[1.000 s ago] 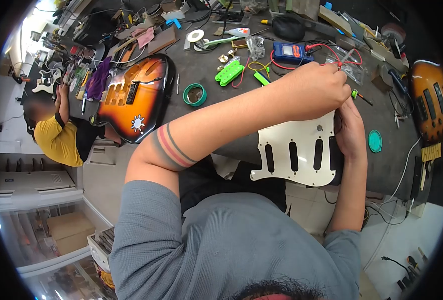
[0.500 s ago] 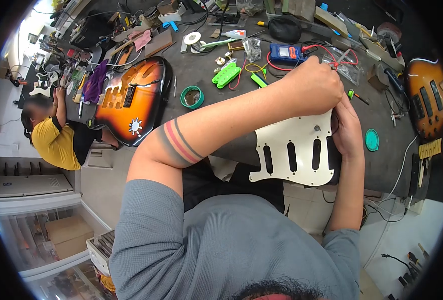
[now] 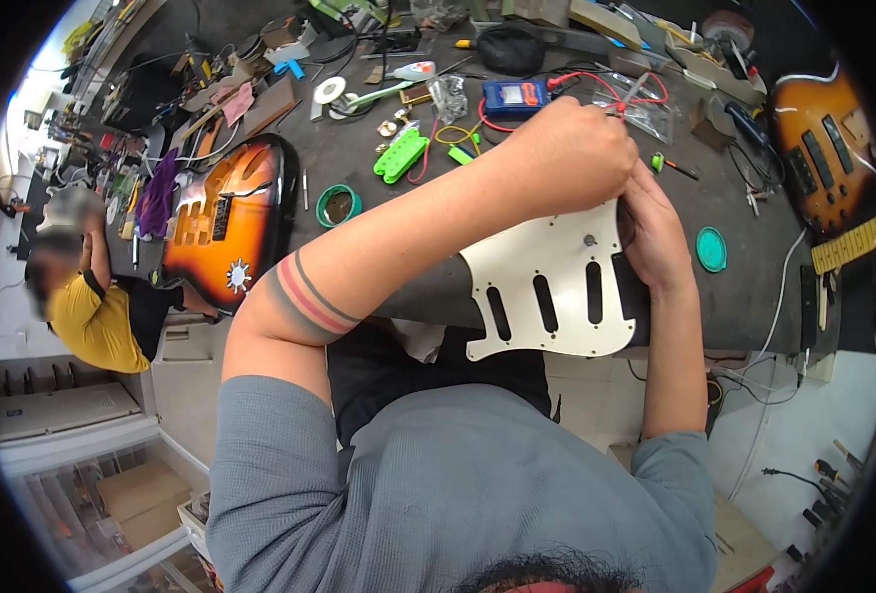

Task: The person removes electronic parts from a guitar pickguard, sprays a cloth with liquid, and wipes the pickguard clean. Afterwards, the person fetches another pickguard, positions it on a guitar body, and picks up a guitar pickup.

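A cream guitar pickguard (image 3: 566, 287) with three long slots lies at the bench's near edge, its upper part hidden behind my left forearm. My right hand (image 3: 657, 235) is at its right edge, fingers reaching up along it and closed against it. Above the pickguard's top end, my left hand (image 3: 586, 148) makes a fist touching the right fingertips. Whatever the fist holds is hidden. Beyond it lies a blue multimeter (image 3: 517, 96) with red leads. A green pickup cover (image 3: 400, 156) sits left of the hands. Right of them is a round teal lid (image 3: 711, 249).
A sunburst guitar body (image 3: 235, 222) lies on the bench at left, beside a teal tub (image 3: 339, 206). Another sunburst guitar (image 3: 828, 158) is at far right. A person in a yellow shirt (image 3: 97, 321) sits at left. Tools and cables crowd the back.
The whole view has shifted, so the bench items appear further left. My hands keep nearly the same pose at the pickguard. The fist has turned slightly.
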`<action>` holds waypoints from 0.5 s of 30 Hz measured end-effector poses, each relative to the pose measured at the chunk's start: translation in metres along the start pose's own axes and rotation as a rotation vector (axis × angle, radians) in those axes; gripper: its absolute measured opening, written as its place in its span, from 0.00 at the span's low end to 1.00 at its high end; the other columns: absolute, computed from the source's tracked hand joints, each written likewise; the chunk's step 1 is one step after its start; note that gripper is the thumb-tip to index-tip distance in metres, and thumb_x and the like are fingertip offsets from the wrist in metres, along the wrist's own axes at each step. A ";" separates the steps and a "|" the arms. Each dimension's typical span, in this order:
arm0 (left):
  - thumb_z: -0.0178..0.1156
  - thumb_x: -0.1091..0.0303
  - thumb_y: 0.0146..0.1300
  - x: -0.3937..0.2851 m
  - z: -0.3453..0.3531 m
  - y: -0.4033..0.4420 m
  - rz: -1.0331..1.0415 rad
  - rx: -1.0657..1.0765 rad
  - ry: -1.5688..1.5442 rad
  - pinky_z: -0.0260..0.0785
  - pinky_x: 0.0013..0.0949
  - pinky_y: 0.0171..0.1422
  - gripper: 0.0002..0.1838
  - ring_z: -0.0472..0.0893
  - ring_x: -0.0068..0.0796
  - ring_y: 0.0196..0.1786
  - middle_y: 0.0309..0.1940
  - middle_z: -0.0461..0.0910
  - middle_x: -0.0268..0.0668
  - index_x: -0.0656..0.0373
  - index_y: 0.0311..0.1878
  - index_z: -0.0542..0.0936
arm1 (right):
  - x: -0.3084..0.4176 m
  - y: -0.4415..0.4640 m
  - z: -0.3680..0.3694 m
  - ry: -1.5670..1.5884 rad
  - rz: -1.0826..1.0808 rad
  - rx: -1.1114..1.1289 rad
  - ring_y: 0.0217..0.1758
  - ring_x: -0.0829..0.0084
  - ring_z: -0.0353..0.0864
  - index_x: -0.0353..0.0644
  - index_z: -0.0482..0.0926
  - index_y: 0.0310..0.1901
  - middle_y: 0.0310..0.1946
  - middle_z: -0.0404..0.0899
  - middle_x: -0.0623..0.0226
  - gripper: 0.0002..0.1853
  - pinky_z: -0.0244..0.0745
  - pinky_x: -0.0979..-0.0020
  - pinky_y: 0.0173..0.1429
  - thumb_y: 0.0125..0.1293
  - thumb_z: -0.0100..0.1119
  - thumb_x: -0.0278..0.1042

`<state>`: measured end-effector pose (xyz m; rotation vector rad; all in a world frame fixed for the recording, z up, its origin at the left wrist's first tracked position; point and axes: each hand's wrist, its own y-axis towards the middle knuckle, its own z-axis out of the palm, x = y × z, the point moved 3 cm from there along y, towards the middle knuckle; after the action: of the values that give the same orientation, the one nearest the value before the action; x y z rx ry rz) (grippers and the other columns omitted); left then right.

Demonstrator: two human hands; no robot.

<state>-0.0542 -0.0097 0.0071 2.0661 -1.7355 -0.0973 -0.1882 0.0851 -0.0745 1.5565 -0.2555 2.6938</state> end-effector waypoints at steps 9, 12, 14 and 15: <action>0.74 0.65 0.63 -0.005 -0.016 -0.012 0.022 -0.152 -0.119 0.81 0.41 0.47 0.10 0.86 0.35 0.47 0.39 0.83 0.33 0.55 0.42 0.85 | 0.004 -0.003 0.002 0.004 -0.009 0.046 0.64 0.80 0.85 0.44 0.72 0.79 0.65 0.84 0.70 0.21 0.83 0.71 0.65 0.94 0.47 0.40; 0.73 0.66 0.62 -0.004 -0.012 -0.011 0.034 -0.154 -0.101 0.82 0.40 0.47 0.08 0.87 0.35 0.46 0.39 0.84 0.34 0.57 0.40 0.85 | 0.000 0.000 -0.004 -0.009 0.000 0.054 0.64 0.80 0.85 0.44 0.72 0.80 0.66 0.84 0.70 0.22 0.84 0.72 0.64 0.93 0.47 0.40; 0.73 0.65 0.63 -0.005 -0.009 -0.008 0.015 -0.136 -0.047 0.82 0.40 0.45 0.08 0.88 0.35 0.44 0.36 0.84 0.35 0.58 0.38 0.85 | 0.000 0.000 -0.002 -0.008 0.000 0.046 0.64 0.80 0.85 0.44 0.72 0.80 0.66 0.84 0.69 0.22 0.84 0.72 0.63 0.93 0.47 0.40; 0.72 0.65 0.63 -0.006 -0.006 -0.005 -0.010 -0.121 -0.015 0.82 0.40 0.43 0.08 0.88 0.35 0.43 0.35 0.84 0.36 0.58 0.37 0.85 | 0.001 -0.001 0.000 -0.003 -0.002 0.041 0.64 0.81 0.86 0.44 0.71 0.79 0.66 0.84 0.69 0.22 0.84 0.73 0.63 0.93 0.47 0.40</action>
<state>-0.0489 -0.0017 0.0092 1.9913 -1.6855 -0.2160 -0.1884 0.0861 -0.0730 1.5708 -0.1993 2.7121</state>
